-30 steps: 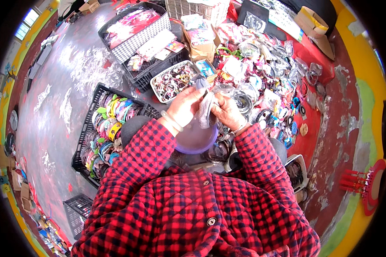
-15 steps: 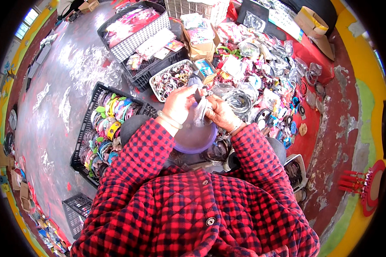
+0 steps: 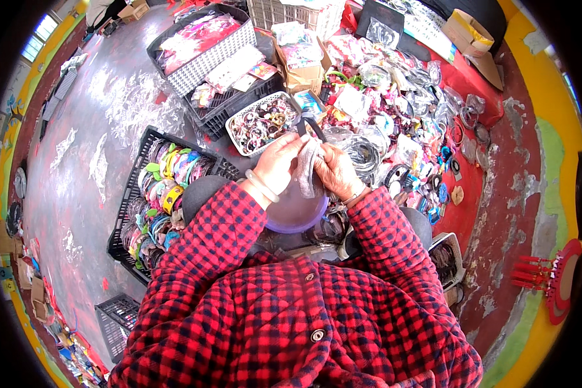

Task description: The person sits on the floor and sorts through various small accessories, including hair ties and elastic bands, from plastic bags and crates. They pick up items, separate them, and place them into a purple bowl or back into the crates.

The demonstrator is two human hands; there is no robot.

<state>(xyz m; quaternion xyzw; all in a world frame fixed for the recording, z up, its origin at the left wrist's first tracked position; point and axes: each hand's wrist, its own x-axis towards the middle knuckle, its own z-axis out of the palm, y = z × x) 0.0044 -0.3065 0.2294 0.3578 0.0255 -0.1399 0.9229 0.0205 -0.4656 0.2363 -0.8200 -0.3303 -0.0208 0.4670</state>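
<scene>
A: Two hands meet over the lap, is that right?

B: Yes. The left hand [image 3: 279, 163] and the right hand [image 3: 335, 172] are raised side by side, and both grip a small grey pouch [image 3: 307, 169] between them. The fingers of each are closed on its edges, left on its left side, right on its right.

A: Where does the pouch sit in relation to everything else?

B: It hangs upright between the hands, directly above a round purple basin [image 3: 295, 212] that rests at the knees. A thin dark strip [image 3: 311, 127] sticks up just above the fingers; I cannot tell what it is.

A: What lies around?

B: Just beyond the hands is a white basket [image 3: 262, 121] filled with small rings and bands. To the person's left a black crate [image 3: 154, 202] on the grey floor [image 3: 90, 161] holds colourful hair bands. To the right, a heap of clear plastic packets [image 3: 394, 116] spreads over a red cloth [image 3: 467, 77]. The sleeves are red and black check [image 3: 213, 239], with a pale bangle [image 3: 261, 186] on the left wrist.
</scene>
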